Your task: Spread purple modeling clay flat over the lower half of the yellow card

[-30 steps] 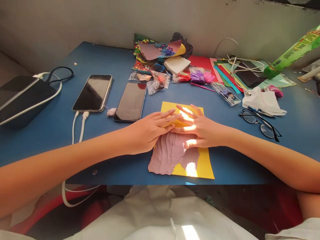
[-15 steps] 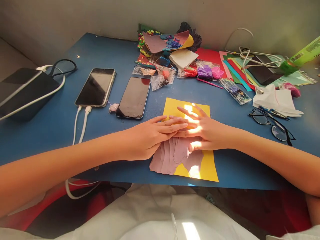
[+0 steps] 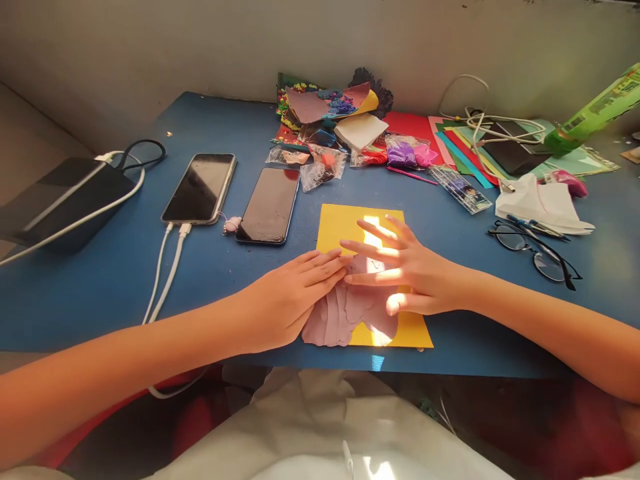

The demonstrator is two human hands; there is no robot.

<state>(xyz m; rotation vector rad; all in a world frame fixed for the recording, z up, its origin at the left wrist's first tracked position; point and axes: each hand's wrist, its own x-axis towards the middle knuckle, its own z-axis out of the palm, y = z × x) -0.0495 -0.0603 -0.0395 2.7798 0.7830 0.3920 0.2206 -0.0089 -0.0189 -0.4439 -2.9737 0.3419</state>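
A yellow sheet of paper [image 3: 415, 331] lies on the blue table, partly covered by a thin, uneven layer of mauve modelling clay [image 3: 333, 317]. My left hand [image 3: 295, 297] rests palm down at the clay's left side, fingers stretched out and close together, its fingertips on the clay. Over the sheet's right half is my right hand [image 3: 407, 267], with fingers spread and nothing held. Whether the right fingertips touch the clay I cannot tell. Bright sunlight stripes cross the right fingers and the paper. The hands hide part of the clay's upper edge.
Left of the sheet lie two phones [image 3: 200, 189] [image 3: 269, 205], one with white cables. Behind are bagged clay pieces [image 3: 401, 153] and a clay-covered craft pile [image 3: 330, 103]. At right are eyeglasses [image 3: 550, 263], a white crumpled paper [image 3: 545, 207] and coloured sheets [image 3: 465, 153].
My hands have drawn apart: the fingers overlapped before, and now the left hand sits lower left while the right hand's fingers are spread wider. The camera view has shifted slightly.
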